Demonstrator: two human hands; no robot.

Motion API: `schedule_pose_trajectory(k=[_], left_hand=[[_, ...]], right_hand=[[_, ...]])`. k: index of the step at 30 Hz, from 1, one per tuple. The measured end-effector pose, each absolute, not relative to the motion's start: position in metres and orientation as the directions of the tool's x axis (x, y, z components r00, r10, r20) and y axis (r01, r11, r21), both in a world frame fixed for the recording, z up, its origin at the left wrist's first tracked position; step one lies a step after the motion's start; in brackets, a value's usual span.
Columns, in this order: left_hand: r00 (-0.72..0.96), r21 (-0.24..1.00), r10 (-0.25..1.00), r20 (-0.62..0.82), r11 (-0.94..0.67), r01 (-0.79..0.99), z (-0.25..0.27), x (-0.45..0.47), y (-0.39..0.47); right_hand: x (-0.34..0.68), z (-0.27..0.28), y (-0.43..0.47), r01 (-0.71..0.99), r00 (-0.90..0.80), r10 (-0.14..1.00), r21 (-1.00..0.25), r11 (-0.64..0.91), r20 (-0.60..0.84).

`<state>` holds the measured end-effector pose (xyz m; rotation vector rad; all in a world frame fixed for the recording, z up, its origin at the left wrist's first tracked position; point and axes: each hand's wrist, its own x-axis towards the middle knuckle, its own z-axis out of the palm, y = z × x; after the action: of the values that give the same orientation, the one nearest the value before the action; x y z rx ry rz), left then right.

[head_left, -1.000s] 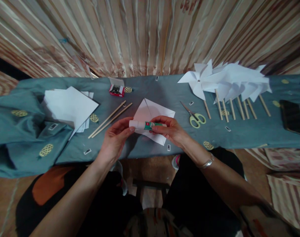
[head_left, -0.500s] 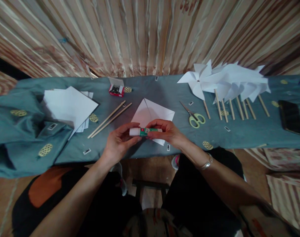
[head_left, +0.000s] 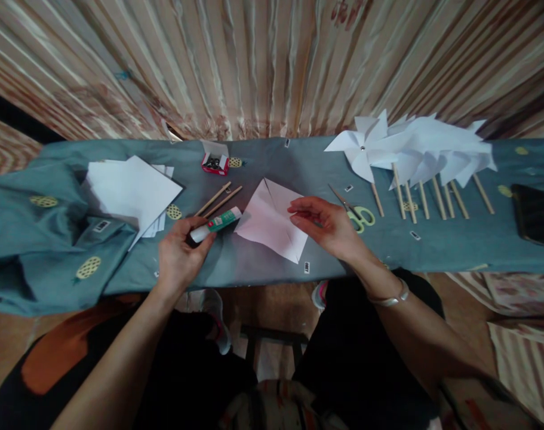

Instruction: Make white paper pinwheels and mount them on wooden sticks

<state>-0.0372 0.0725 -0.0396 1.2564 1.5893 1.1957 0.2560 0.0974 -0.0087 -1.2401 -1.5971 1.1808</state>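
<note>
My left hand point(head_left: 180, 251) is closed around the white end of a green and white glue stick point(head_left: 222, 221), which tilts up to the right. Flat on the cloth between my hands lies a square sheet of white paper point(head_left: 267, 221) with diagonal lines running in from its corners. Over the right corner of that sheet hovers my right hand point(head_left: 328, 226), fingers bent and apart from the thumb, with nothing visible in it. Two wooden sticks point(head_left: 224, 201) rest beyond the glue stick, partly hidden by my left hand. Green-handled scissors point(head_left: 364, 218) lie just behind my right hand, partly covered.
Several white paper pinwheels point(head_left: 365, 146) on wooden sticks lie at the back right. A dark phone point(head_left: 534, 215) sits at the far right. On the left is a stack of white paper point(head_left: 132, 191); a small red box point(head_left: 215, 163) stands open at the back.
My left hand has drawn back left with the glue stick. My right hand has let go of it and moved right, uncovering more of the paper sheet.
</note>
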Motion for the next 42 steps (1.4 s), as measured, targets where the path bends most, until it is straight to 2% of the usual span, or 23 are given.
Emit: schedule_pose_trajectory(k=[3, 5, 8, 10, 13, 15, 24, 31, 37, 42], left_hand=[[-0.104, 0.777, 0.97, 0.221, -0.111, 0.619, -0.04, -0.046, 0.072], [-0.021, 0.691, 0.954, 0.3, -0.202, 0.695, -0.036, -0.047, 0.072], [0.101, 0.599, 0.917, 0.386, -0.332, 0.729, -0.028, -0.038, 0.069], [0.244, 0.545, 0.876, 0.417, -0.455, 0.704, -0.025, -0.023, 0.065], [0.507, 0.501, 0.796, 0.331, -0.604, 0.62, -0.029, 0.006, 0.06], [0.586, 0.476, 0.754, 0.295, -0.648, 0.595, -0.035, 0.022, 0.061], [0.579, 0.575, 0.773, 0.261, -0.606, 0.55, -0.049, 0.039, 0.082], [0.551, 0.623, 0.796, 0.251, -0.568, 0.538, -0.039, 0.041, 0.079], [0.531, 0.599, 0.798, 0.284, -0.58, 0.552, -0.041, 0.041, 0.078], [0.478, 0.68, 0.836, 0.269, -0.516, 0.52, -0.045, 0.043, 0.078]], right_hand=[[0.265, -0.008, 0.101, 0.322, -0.203, 0.976, -0.935, 0.145, 0.081], [0.271, -0.007, 0.103, 0.385, -0.194, 0.975, -0.906, 0.176, 0.107], [0.279, -0.006, 0.103, 0.488, -0.195, 0.974, -0.85, 0.198, 0.115], [0.283, -0.006, 0.102, 0.542, -0.213, 0.972, -0.815, 0.205, 0.103], [0.285, -0.009, 0.099, 0.561, -0.289, 0.952, -0.787, 0.255, 0.102], [0.285, -0.014, 0.097, 0.554, -0.348, 0.93, -0.774, 0.306, 0.119], [0.287, -0.029, 0.089, 0.573, -0.466, 0.878, -0.719, 0.393, 0.109], [0.29, -0.027, 0.087, 0.555, -0.457, 0.886, -0.754, 0.351, 0.077], [0.282, -0.026, 0.084, 0.496, -0.435, 0.899, -0.818, 0.29, 0.055], [0.268, -0.027, 0.083, 0.42, -0.364, 0.931, -0.887, 0.192, 0.029]])
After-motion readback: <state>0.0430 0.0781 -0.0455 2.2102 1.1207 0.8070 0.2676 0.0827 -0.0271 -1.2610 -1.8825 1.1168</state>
